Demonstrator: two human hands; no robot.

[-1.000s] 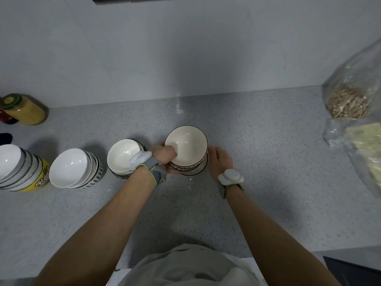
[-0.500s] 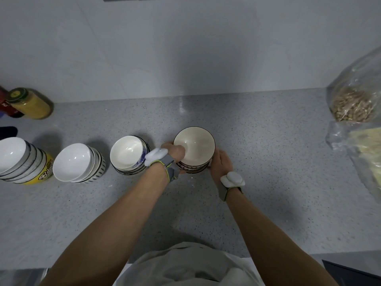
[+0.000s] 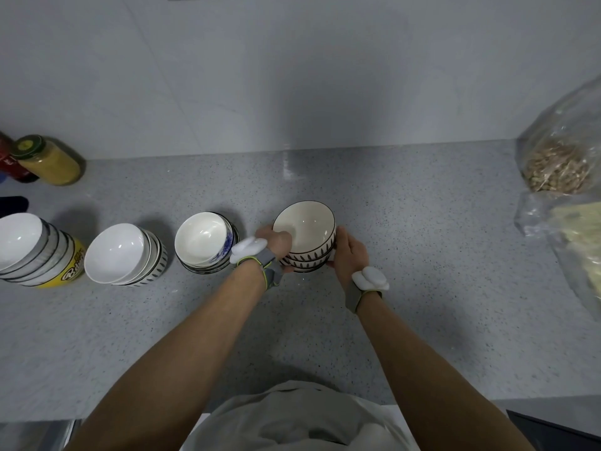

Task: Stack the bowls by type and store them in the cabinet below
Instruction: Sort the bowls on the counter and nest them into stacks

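Premises: a domestic kitchen. Evidence: a grey speckled stone countertop (image 3: 422, 288) set against a plain pale backsplash wall (image 3: 292, 76); stacks of ceramic bowls (image 3: 130, 255) ranged along it; a jar of yellow condiment (image 3: 48, 161) at the back left; clear plastic bags of dried foodstuffs (image 3: 559, 164) at the right.

At the far left of my view, against the wall, I see a glass jar (image 3: 48, 161) of yellow paste with a dark green lid, lying tilted. Touching its left side is a red container (image 3: 9, 164), cut off by the frame edge. Just below them a dark blue object (image 3: 13, 203) pokes in from the left edge; I cannot tell what it is. At the right edge sit clear plastic bags (image 3: 562, 177): the upper one holds brown dried bits, the lower one pale yellow strips. Everything rests on a grey speckled countertop (image 3: 422, 288) below a plain grey wall (image 3: 292, 76).
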